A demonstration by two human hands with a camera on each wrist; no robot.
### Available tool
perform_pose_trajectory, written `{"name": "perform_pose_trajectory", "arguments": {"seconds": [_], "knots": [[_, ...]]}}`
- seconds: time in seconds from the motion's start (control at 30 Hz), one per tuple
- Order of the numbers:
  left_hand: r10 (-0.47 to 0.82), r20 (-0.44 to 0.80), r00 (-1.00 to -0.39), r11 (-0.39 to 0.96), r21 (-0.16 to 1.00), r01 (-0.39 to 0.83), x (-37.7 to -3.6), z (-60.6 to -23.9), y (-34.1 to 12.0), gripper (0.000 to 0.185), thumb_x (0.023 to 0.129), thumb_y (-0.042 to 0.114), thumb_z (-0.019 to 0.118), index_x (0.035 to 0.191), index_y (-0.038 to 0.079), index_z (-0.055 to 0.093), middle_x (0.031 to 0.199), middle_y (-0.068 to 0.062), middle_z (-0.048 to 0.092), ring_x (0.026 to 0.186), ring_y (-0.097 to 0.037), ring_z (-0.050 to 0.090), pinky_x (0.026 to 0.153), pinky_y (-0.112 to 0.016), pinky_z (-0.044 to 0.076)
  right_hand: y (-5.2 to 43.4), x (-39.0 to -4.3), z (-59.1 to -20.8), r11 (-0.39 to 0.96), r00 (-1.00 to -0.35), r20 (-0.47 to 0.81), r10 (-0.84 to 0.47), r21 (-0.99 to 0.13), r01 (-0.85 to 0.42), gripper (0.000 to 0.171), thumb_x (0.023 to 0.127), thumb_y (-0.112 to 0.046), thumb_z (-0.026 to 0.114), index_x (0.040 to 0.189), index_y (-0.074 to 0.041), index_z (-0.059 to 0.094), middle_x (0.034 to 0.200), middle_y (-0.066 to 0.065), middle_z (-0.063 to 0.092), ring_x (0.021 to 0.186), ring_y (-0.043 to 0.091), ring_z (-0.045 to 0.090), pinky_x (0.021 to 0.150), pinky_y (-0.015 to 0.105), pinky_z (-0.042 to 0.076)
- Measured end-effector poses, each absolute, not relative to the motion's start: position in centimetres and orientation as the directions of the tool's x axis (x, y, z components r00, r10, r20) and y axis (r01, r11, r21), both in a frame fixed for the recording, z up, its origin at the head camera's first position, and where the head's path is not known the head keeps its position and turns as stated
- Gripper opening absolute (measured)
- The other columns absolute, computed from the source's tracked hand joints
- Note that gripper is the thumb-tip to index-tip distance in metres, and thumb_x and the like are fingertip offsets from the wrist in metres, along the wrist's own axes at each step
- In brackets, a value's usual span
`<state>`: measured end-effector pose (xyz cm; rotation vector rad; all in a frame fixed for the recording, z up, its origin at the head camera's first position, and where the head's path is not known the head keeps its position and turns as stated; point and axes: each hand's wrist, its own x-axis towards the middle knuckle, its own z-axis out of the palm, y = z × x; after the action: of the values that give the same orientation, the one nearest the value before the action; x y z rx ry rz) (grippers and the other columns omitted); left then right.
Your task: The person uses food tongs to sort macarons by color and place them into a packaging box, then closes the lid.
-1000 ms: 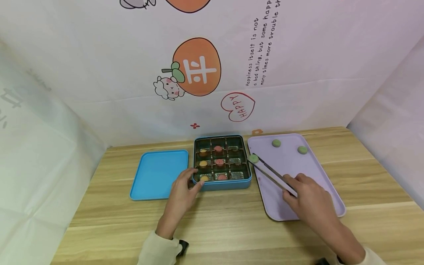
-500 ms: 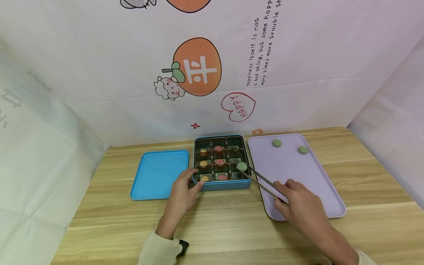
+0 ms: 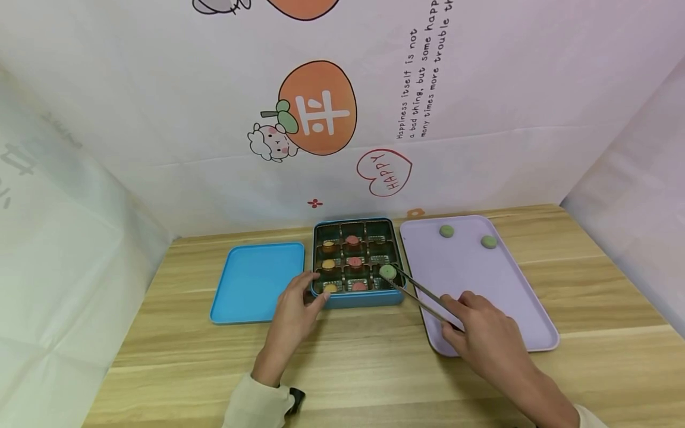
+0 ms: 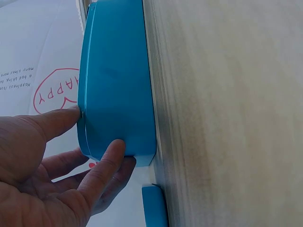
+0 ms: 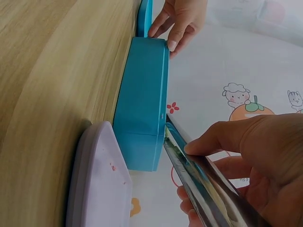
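A blue tin box with dark compartments holds several yellow and pink round sweets. My right hand grips metal tongs, whose tips pinch a green sweet over the box's right column, near the front right compartment. My left hand rests at the box's front left corner, and its straight fingers touch the wall. In the right wrist view the tongs reach over the box rim. Two more green sweets lie at the far end of the purple tray.
The blue lid lies flat just left of the box. The purple tray lies right of the box, almost touching it. Everything rests on a wooden table enclosed by white printed backdrops on three sides.
My right hand carried the green sweet in the tongs leftward from the tray's edge to above the box's right column. The left hand has stayed on the box corner.
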<state>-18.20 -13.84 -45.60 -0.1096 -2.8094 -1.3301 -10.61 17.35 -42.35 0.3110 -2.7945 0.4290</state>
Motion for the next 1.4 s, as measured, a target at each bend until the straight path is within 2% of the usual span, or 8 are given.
{"name": "perform_pose_trajectory", "arguments": {"seconds": [0.63, 0.97, 1.23, 1.4], "knots": [[0.054, 0.073, -0.996, 0.646, 0.758, 0.09, -18.1, -45.6, -13.8, 0.044, 0.1, 0.018, 0.074, 0.14, 0.002, 0.064, 0.156, -0.024, 0.051, 0.124, -0.038, 0.065, 0.097, -0.053, 0.057, 17.5, -10.4, -42.2, 0.934, -0.939, 0.308, -0.154, -0.265, -0.24, 0.037, 0.082, -0.012, 0.082, 0.118, -0.005, 0.078, 0.088, 0.004, 0.066, 0.071, 0.015, 0.055, 0.045, 0.034, 0.043], [0.065, 0.08, -0.995, 0.651, 0.752, 0.103, -18.2, -45.6, -13.8, 0.044, 0.1, 0.019, 0.074, 0.139, 0.002, 0.065, 0.155, -0.024, 0.052, 0.129, -0.041, 0.062, 0.1, -0.055, 0.056, 17.6, -10.6, -41.9, 0.935, -0.94, 0.312, -0.138, -0.271, -0.228, 0.037, 0.082, -0.011, 0.081, 0.118, -0.004, 0.078, 0.088, 0.004, 0.066, 0.07, 0.014, 0.054, 0.045, 0.035, 0.043], [0.065, 0.076, -0.995, 0.646, 0.757, 0.1, -18.2, -45.8, -13.9, 0.044, 0.1, 0.019, 0.073, 0.14, 0.002, 0.064, 0.156, -0.025, 0.051, 0.139, -0.045, 0.054, 0.106, -0.059, 0.051, 18.1, -10.8, -41.6, 0.935, -0.928, 0.347, -0.133, -0.266, -0.233, 0.037, 0.081, -0.009, 0.082, 0.117, -0.004, 0.078, 0.086, 0.004, 0.066, 0.069, 0.015, 0.054, 0.047, 0.034, 0.043], [0.066, 0.076, -0.995, 0.648, 0.755, 0.1, -18.2, -45.7, -13.9, 0.045, 0.1, 0.019, 0.073, 0.14, 0.002, 0.064, 0.156, -0.025, 0.051, 0.135, -0.044, 0.057, 0.105, -0.059, 0.052, 18.7, -10.9, -41.5, 0.937, -0.913, 0.39, -0.118, -0.26, -0.232, 0.037, 0.078, -0.009, 0.084, 0.114, -0.004, 0.079, 0.083, 0.003, 0.065, 0.066, 0.015, 0.053, 0.046, 0.033, 0.04]]}}
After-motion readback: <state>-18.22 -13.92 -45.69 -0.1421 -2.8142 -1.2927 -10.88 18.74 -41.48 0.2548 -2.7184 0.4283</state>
